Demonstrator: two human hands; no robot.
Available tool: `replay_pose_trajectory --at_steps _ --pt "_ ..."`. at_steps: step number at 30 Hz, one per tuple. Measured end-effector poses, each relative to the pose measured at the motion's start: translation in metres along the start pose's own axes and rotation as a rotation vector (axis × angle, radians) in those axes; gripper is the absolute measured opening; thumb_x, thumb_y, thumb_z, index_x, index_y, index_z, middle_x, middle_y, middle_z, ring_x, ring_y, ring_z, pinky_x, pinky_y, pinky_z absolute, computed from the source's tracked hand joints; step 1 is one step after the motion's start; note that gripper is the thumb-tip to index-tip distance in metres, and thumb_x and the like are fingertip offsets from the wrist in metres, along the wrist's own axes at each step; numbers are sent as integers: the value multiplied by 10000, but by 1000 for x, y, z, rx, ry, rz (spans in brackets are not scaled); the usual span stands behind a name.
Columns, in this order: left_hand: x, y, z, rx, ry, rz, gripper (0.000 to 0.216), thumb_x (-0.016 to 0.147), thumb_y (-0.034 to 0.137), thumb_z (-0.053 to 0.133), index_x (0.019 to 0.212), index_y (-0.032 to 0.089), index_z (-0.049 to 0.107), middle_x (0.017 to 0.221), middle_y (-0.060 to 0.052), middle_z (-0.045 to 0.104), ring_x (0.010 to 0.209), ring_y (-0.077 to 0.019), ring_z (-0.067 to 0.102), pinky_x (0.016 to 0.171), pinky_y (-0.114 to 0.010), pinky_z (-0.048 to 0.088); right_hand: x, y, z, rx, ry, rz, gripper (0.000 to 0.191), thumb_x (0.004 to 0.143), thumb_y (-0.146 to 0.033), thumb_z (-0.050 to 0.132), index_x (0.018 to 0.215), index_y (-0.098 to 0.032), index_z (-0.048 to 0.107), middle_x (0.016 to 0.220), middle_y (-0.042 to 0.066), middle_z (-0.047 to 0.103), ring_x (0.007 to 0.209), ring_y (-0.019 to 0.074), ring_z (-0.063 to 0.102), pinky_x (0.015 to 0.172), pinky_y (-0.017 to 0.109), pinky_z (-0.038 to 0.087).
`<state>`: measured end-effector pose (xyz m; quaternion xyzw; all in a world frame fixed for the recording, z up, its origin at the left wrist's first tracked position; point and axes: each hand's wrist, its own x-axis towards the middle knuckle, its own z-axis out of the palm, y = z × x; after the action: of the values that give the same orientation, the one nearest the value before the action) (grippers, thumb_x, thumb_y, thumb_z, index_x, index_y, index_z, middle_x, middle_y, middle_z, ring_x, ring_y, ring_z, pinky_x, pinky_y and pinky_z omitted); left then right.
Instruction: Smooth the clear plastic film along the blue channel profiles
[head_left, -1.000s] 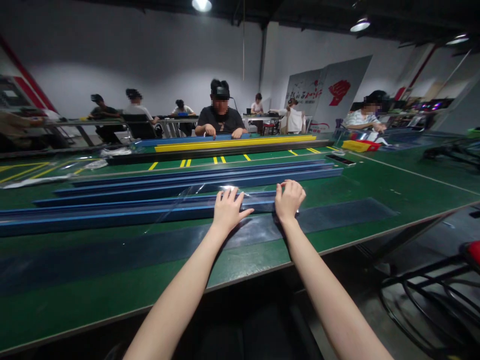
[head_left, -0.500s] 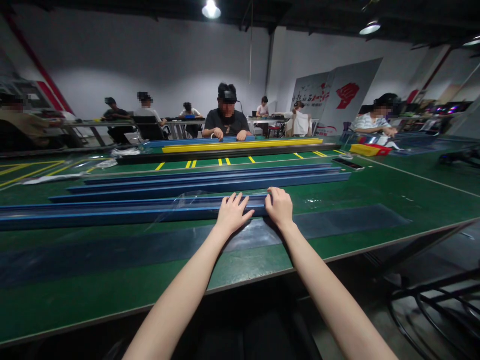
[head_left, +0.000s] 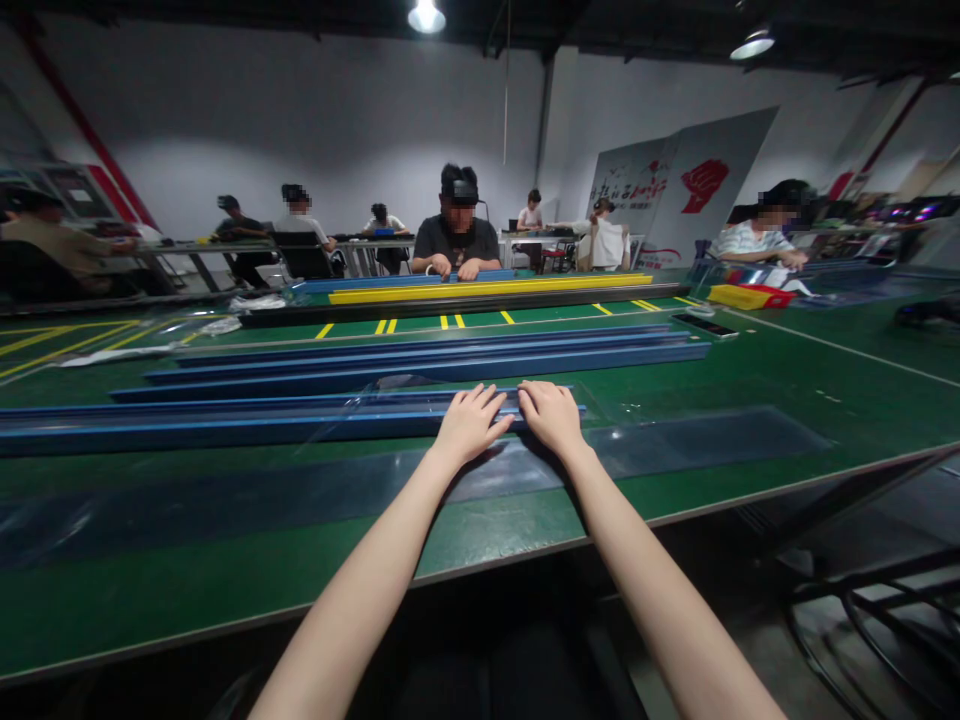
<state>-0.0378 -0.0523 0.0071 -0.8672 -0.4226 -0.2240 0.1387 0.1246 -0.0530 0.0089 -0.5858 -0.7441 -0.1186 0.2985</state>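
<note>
A long blue channel strip [head_left: 225, 430] lies along the table, its right end by my hands. Over it rests my left hand [head_left: 472, 425], fingers spread and thumb apart, the palm near its front wall. My right hand [head_left: 553, 415] is bent over the strip close to its right end, with fingers together and curled down onto it. Clear plastic film [head_left: 341, 415] rises in a loose fold left of my left hand. Nearer to me, a flat strip of clear film [head_left: 690, 440] lies under my wrists. My fingertips are partly hidden inside the channel.
More blue channel strips [head_left: 420, 365] lie just beyond. Farther back are a yellow strip [head_left: 487, 290], a black strip [head_left: 300, 314] and a phone [head_left: 705, 326]. A co-worker [head_left: 457, 235] sits opposite. A yellow and red tray [head_left: 750, 297] stands at right on the green table [head_left: 862, 390].
My right hand has slid a little left along the blue channel strip, uncovering its right end. My left hand stays almost in place. The view has shifted slightly.
</note>
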Motion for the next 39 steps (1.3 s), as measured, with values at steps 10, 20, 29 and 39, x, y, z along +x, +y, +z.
replay_pose_trajectory --at_steps 10,20,29,39 --pt "0 -7 -4 38 14 -169 398 900 416 297 1127 224 561 1223 -47 551 1165 -206 449 931 -370 342 4 19 -11 -81 10 342 428 907 -339 250 808 -185 637 862 74 679 853 161 579 776 293 291" --pt "-2 -1 -2 90 21 -357 441 878 448 302 1147 207 554 1223 -106 539 1159 -282 436 943 -447 308 0 30 -1 -258 225 292 360 853 -276 316 679 -156 608 720 94 658 694 173 556 760 324 289" --pt "-1 0 -1 96 36 -367 439 878 452 304 1131 198 559 1210 -105 545 1147 -275 442 938 -427 308 0 22 -5 -235 164 229 352 859 -272 322 689 -163 611 719 89 648 687 169 538 673 294 287" --pt "1 4 -4 60 79 -319 408 902 364 285 1098 153 574 1204 -94 555 1138 -242 457 926 -399 321 -2 8 -3 -192 33 -53 303 871 -278 336 862 -158 613 907 85 661 863 190 541 754 299 297"
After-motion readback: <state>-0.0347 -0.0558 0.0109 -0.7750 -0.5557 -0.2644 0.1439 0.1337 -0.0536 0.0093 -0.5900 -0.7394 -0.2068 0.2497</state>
